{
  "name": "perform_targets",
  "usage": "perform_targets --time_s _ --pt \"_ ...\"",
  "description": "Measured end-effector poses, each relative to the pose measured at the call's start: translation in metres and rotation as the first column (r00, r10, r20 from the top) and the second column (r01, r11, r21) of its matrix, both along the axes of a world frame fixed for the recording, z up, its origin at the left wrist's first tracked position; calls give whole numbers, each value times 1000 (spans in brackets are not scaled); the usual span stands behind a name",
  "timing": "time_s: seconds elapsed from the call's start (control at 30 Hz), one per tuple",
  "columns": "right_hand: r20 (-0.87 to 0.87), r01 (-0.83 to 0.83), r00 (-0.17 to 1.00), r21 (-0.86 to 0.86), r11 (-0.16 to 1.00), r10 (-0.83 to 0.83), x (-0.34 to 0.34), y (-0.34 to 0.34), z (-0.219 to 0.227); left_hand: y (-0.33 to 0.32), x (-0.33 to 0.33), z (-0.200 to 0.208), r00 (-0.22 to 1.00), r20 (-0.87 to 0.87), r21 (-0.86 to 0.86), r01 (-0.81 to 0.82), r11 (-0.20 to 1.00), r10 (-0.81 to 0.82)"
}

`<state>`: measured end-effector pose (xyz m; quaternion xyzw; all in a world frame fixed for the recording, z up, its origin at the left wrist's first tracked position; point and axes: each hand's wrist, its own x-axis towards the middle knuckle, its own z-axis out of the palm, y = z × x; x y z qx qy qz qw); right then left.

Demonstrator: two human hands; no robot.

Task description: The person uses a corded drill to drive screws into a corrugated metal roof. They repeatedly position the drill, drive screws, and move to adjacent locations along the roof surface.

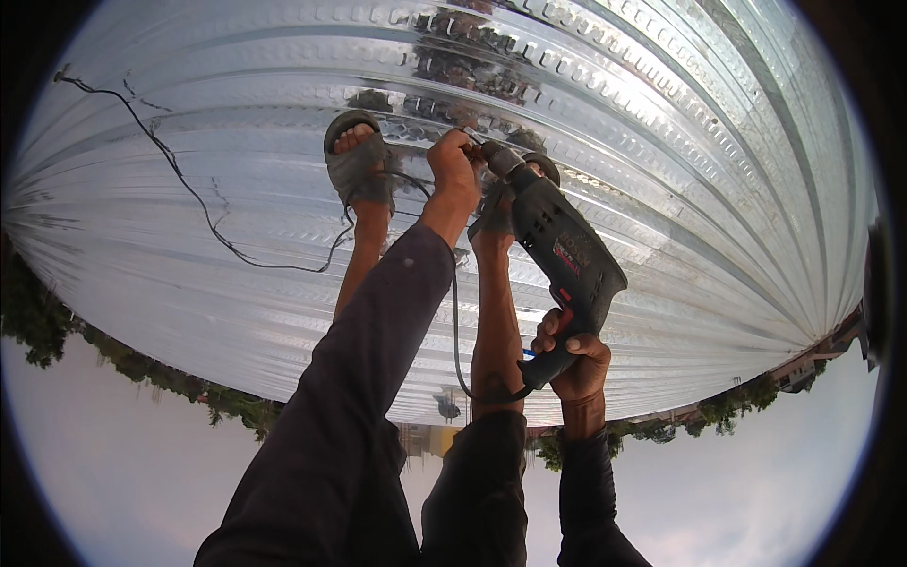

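Overhead, the right hand (578, 364) had its grip clamped on the handle of a dark electric drill (559, 260), tip against the corrugated metal roof sheet (661, 142). Meanwhile the left hand (455, 170) pinched together at the chuck, between two sandalled feet (357, 161). A black cable (189, 189) trailed towards the sheet's left edge.

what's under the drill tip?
The corrugated metal roof sheet. The left hand grips around the electric drill at its chuck, hiding the bit and contact point. Right hand holds the handle.

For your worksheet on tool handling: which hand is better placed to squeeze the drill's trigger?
Right hand: it wraps the electric drill's grip, finger by the trigger. The left hand is up at the chuck.
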<state>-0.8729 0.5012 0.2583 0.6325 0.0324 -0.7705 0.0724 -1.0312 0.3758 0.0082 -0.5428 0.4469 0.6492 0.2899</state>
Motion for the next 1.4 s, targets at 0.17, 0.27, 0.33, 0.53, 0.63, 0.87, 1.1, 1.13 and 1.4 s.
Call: perform_targets --time_s 0.17,0.27,0.33,0.53,0.63,0.87,1.1,1.13,1.4 --pt "-7 7 1000 3 1000 -7 -1 -11 3 13 -10 6 993 63 -112 110 988 -103" --pt "-8 5 1000 6 1000 -4 -5 -14 6 2 -18 -2 981 118 7 155 988 -154" --pt "9 -10 1000 17 1000 10 -8 -15 10 -8 -20 -6 981 107 184 138 973 -160" --pt "55 -192 981 87 977 188 -3 -14 21 -28 -29 -4 945 132 465 207 861 -298" --pt "169 -390 915 132 912 367 -15 -5 29 -36 -34 -5 906 149 536 262 802 -395" --pt "293 -888 457 199 414 840 -39 2 31 6 -10 4 915 346 384 66 921 -209" --pt "463 -729 145 648 -222 875 -39 -8 -36 8 -13 1 945 225 413 127 902 -236" --pt "473 -717 115 648 -256 874 -39 -8 -38 6 -15 0 939 225 372 165 914 -261" --pt "504 -636 -16 661 -397 864 -30 -3 -40 -2 -12 6 933 247 321 175 931 -261"
